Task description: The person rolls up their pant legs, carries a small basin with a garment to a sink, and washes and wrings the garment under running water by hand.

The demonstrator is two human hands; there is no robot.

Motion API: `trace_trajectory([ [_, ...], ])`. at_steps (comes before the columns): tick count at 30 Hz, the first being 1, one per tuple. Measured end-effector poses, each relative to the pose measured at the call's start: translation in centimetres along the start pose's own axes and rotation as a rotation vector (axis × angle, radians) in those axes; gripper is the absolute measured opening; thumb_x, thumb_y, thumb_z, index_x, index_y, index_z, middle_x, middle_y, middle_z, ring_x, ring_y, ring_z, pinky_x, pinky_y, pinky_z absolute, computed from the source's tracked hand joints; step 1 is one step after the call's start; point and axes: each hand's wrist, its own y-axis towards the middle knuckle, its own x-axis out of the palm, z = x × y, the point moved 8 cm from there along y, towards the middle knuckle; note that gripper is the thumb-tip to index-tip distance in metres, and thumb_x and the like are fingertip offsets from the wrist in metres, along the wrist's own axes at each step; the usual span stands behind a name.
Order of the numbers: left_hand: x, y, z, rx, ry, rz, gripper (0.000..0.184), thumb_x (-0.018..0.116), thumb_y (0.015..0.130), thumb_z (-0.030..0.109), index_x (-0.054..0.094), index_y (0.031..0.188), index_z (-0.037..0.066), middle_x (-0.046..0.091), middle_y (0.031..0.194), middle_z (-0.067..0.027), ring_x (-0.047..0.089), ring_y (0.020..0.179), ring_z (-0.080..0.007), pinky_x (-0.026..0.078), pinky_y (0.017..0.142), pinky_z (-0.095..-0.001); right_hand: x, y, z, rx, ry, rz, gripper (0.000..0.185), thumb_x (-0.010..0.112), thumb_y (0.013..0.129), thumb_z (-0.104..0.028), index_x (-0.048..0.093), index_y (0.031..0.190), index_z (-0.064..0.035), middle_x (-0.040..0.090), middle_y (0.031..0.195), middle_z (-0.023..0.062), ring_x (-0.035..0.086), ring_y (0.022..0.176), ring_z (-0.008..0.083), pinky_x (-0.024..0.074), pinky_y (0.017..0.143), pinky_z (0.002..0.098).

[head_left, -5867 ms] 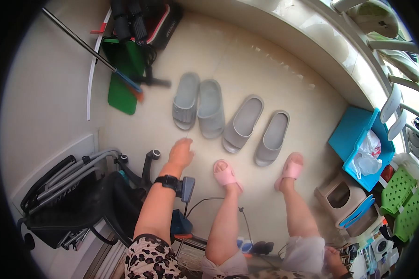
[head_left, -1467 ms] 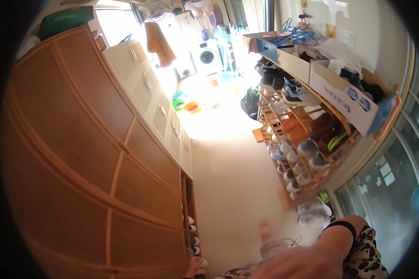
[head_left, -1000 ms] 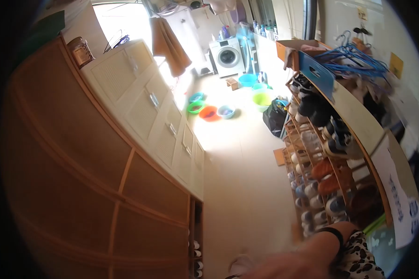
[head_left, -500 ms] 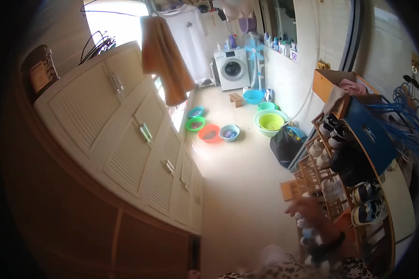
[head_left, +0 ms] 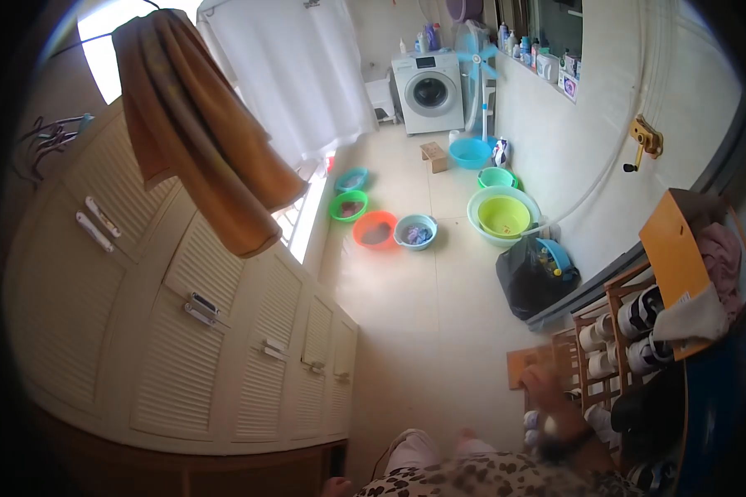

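Note:
My right hand [head_left: 543, 388] hangs low at the right, blurred, beside the wooden shoe rack [head_left: 565, 348]. Its fingers look loose and nothing shows in them; a dark band circles the wrist. Only a small part of my left hand [head_left: 337, 487] shows at the bottom edge, its fingers out of sight. Between the hands is leopard-print clothing [head_left: 472, 476]. Ahead on the floor stand an orange basin [head_left: 375, 217], a light blue basin [head_left: 430, 222] with cloth in it, a green basin [head_left: 365, 197] and a teal basin [head_left: 363, 174].
White louvred cabinets [head_left: 182, 356] line the left, with a brown cloth [head_left: 199, 132] hanging before them. At the back are a washing machine [head_left: 429, 95], a fan [head_left: 482, 74] and a wooden stool [head_left: 433, 156]. A black bag [head_left: 529, 282] and a yellow-green basin [head_left: 504, 199] stand right.
The view has moved forward and tilted; the hanging brown cloth and the basins appear nearer. My right hand stays low on the right, beside the shoe rack.

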Motion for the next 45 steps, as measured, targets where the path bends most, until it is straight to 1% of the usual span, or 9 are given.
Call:
trace_trajectory([
  [6, -3.0, 4.1, 10.7, -0.065, 0.067, 0.224, 0.031, 0.062, 0.081, 0.03, 0.065, 0.099, 0.005, 0.063, 0.081, -0.0029, 0.057, 0.067, -0.0105, 0.047, 0.059, -0.0275, -1.2, 12.7, -10.9, -0.196, -0.232, 0.026, 0.023, 0.055, 0.084, -0.021, 0.062, 0.075, -0.0006, 0.062, 0.068, 0.0126, 0.062, 0.066, 0.0242, 0.0475, 0.06, 0.0337],
  [18, -24.3, 18.7, 45.6, 0.321, 0.295, 0.488, 0.026, 0.061, 0.083, 0.025, 0.064, 0.1, 0.006, 0.06, 0.075, 0.0008, 0.052, 0.061, -0.0081, 0.046, 0.056, -0.0265, -10.0, 29.0, -6.2, 0.173, -0.075, 0.349, 0.024, 0.051, 0.084, -0.017, 0.061, 0.076, 0.0033, 0.063, 0.066, 0.0084, 0.061, 0.063, 0.0148, 0.0487, 0.06, 0.0271],
  [21, -26.5, 21.7, 58.9, 0.592, 0.011, 0.506, 0.026, 0.063, 0.082, 0.021, 0.063, 0.101, 0.003, 0.063, 0.079, 0.0, 0.055, 0.065, -0.008, 0.047, 0.058, -0.0249, -11.5, 33.6, -3.6, 0.266, -0.026, 0.378, 0.023, 0.051, 0.084, -0.016, 0.061, 0.075, 0.0028, 0.062, 0.065, 0.0072, 0.059, 0.061, 0.0121, 0.0476, 0.057, 0.0256],
  [26, -24.6, 22.9, 70.1, 0.532, 0.031, 0.522, 0.028, 0.065, 0.081, 0.02, 0.062, 0.101, 0.002, 0.064, 0.078, -0.0024, 0.056, 0.064, -0.0092, 0.048, 0.058, -0.0255, -15.2, 44.9, -1.9, 0.268, -0.03, 0.372, 0.022, 0.052, 0.083, -0.015, 0.061, 0.072, 0.0019, 0.062, 0.063, 0.007, 0.06, 0.059, 0.012, 0.0473, 0.056, 0.0259],
  [29, -22.0, 23.9, 69.2, 0.109, 0.284, 0.31, 0.03, 0.064, 0.082, 0.025, 0.065, 0.103, 0.003, 0.066, 0.082, -0.0047, 0.059, 0.066, -0.01, 0.048, 0.062, -0.0253, -16.6, 53.1, -3.1, 0.185, -0.047, 0.305, 0.023, 0.053, 0.083, -0.016, 0.06, 0.071, 0.0021, 0.062, 0.062, 0.009, 0.061, 0.058, 0.0155, 0.0474, 0.056, 0.0284],
  [36, -21.7, 27.2, 61.6, -0.104, -0.434, 0.315, 0.029, 0.059, 0.084, 0.017, 0.063, 0.109, 0.003, 0.065, 0.079, -0.0026, 0.059, 0.072, -0.0093, 0.047, 0.063, -0.0239, -13.7, 74.1, -6.5, 0.006, -0.114, 0.09, 0.022, 0.055, 0.083, -0.017, 0.06, 0.074, 0.0018, 0.062, 0.065, 0.0134, 0.062, 0.061, 0.0252, 0.0474, 0.057, 0.0321],
  [39, -20.9, 26.8, 66.6, 0.096, -0.204, 0.312, 0.031, 0.058, 0.085, 0.026, 0.059, 0.105, 0.002, 0.06, 0.091, -0.0201, 0.057, 0.089, -0.0306, 0.045, 0.079, -0.0396, -11.6, 81.0, -9.1, -0.044, -0.13, 0.024, 0.021, 0.055, 0.084, -0.017, 0.06, 0.076, 0.0021, 0.062, 0.065, 0.0139, 0.062, 0.062, 0.0256, 0.0474, 0.058, 0.0324],
  [42, -24.8, 31.1, 68.0, 0.012, 0.033, 0.401, 0.031, 0.064, 0.079, 0.032, 0.068, 0.095, 0.005, 0.068, 0.082, -0.0078, 0.063, 0.078, -0.0115, 0.049, 0.074, -0.0257, -10.9, 85.6, -9.4, -0.038, -0.145, 0.006, 0.021, 0.055, 0.084, -0.017, 0.06, 0.077, 0.0024, 0.062, 0.066, 0.0137, 0.062, 0.062, 0.0249, 0.0476, 0.059, 0.0319],
  [45, -27.2, 33.5, 73.7, -0.027, 0.027, 0.41, 0.029, 0.061, 0.08, 0.03, 0.069, 0.092, 0.005, 0.067, 0.075, -0.006, 0.062, 0.069, -0.0115, 0.049, 0.067, -0.026, -11.6, 89.6, -10.1, 0.063, -0.177, 0.009, 0.021, 0.055, 0.084, -0.017, 0.061, 0.078, 0.0027, 0.063, 0.067, 0.0132, 0.063, 0.063, 0.0228, 0.048, 0.06, 0.0309],
])
